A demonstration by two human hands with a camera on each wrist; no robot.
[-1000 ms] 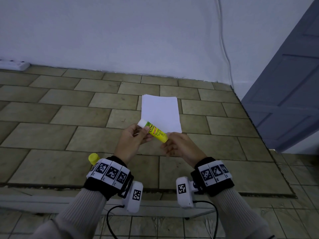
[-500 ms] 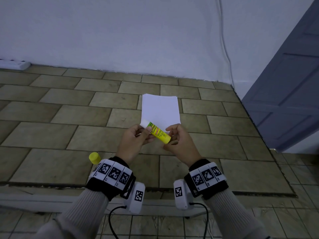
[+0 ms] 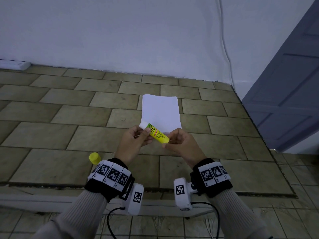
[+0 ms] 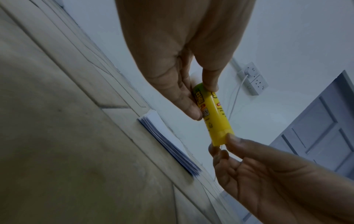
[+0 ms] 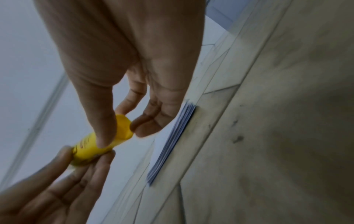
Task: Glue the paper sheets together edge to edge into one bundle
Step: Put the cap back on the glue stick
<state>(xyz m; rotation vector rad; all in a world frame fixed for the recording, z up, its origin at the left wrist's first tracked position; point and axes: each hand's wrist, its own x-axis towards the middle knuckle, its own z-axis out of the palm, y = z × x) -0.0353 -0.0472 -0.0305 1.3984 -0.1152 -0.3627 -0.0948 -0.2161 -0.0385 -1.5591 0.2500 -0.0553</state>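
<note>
While the glue stick (image 3: pixel 157 134) hangs in the air between both hands, the job in hand is to wind the glue out, and that goes best with a firm hold on the barrel and small turns at the base. The left hand (image 3: pixel 132 144) pinches the upper barrel between thumb and fingers, near the white tip that points up and away from it. The right hand (image 3: pixel 181 144) pinches the plain yellow base knob with thumb and fingertips; its other fingers curl loosely. My advice: turn only the knob, keep the barrel from spinning with it, and wind out a short stub, since a long soft one would likely smear or snap when pressed on a paper edge.

That stick is a smooth, hard plastic cylinder, yellow with a green band and printed label, so it may slip in a light pinch.

Just beyond the fingertips lies the paper (image 3: pixel 160 112): a neat stack of thin white sheets, flat on the tabletop (image 3: pixel 69 135). In the wrist views its near edge shows as many fine layers, slightly fanned, so they should be squared up before any glue goes on. No glue looks applied yet, as far as I can judge.

Just outside the left wrist stands the cap (image 3: pixel 94 157), a small round yellow one, clear of the paper. Underneath, the tabletop has a matt pattern of dull olive tiles with pale joints.
</note>
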